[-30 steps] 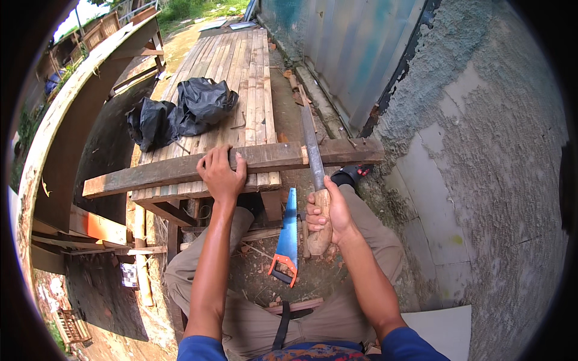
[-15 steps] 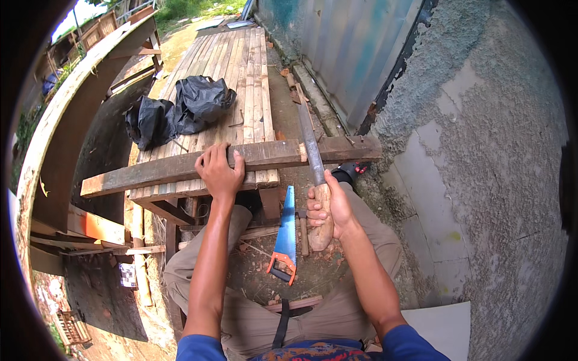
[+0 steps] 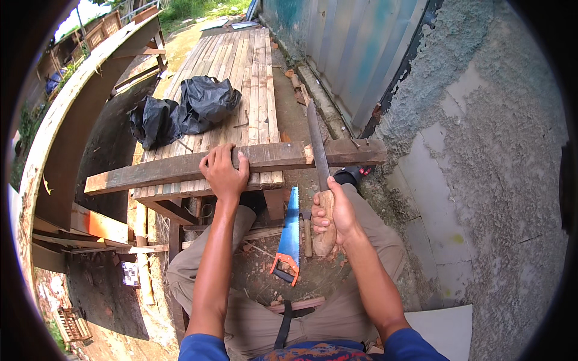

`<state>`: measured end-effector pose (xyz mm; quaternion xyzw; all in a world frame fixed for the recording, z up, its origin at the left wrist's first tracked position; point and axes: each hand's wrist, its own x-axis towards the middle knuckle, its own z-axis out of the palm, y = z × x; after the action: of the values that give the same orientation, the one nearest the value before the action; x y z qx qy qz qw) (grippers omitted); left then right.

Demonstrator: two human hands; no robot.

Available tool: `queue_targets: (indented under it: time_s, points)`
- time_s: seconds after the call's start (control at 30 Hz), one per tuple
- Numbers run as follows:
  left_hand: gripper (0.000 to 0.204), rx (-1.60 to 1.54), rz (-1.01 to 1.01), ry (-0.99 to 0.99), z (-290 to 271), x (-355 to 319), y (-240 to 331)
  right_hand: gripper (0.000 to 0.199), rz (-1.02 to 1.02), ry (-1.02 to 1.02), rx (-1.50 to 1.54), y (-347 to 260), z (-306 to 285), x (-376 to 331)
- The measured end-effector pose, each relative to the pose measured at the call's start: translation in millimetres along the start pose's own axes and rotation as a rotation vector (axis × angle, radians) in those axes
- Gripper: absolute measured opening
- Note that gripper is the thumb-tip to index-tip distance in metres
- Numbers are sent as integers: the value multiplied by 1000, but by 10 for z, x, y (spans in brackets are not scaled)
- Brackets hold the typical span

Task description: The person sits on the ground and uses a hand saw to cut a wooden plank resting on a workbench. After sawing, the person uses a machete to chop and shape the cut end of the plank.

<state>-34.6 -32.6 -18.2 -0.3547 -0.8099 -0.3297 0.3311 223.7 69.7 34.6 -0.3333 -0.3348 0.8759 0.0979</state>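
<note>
A long dark wooden beam [image 3: 180, 169] lies across the near end of a slatted bamboo platform [image 3: 261, 84], its right end sticking out past the edge. Pressed on the beam's top, my left hand [image 3: 226, 172] curls its fingers over the far side. My right hand [image 3: 338, 213] is closed round the thick wooden handle of a machete [image 3: 319, 139]. Its dark blade crosses the beam just right of a pale cut notch [image 3: 309, 154]; whether they touch I cannot tell. Below, between my legs, a blue handsaw [image 3: 289, 231] with an orange and black handle stands tilted.
Crumpled black plastic bags [image 3: 205, 103] sit on the platform beyond my left hand. A wooden-handled tool [image 3: 307, 234] is beside the saw. A rough wall [image 3: 500, 180] rises on the right, with a corrugated metal sheet [image 3: 367, 54] farther off. A large curved board [image 3: 78, 114] stands left.
The whole view has shifted slightly to the right. The machete blade has turned, showing a narrower face, and its tip sits a little farther right. My left hand stays on the beam.
</note>
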Motion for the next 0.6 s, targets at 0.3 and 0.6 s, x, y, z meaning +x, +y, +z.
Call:
queue_targets:
  time_s: [0.3,0.6]
  points:
    - [30,-28,-16,-16,52,-6,26,63,-289,148,-150,113,138,98]
    - [30,-25,-30,-7,3,-4,-31,59,-289,-23,46,-310,316,-276]
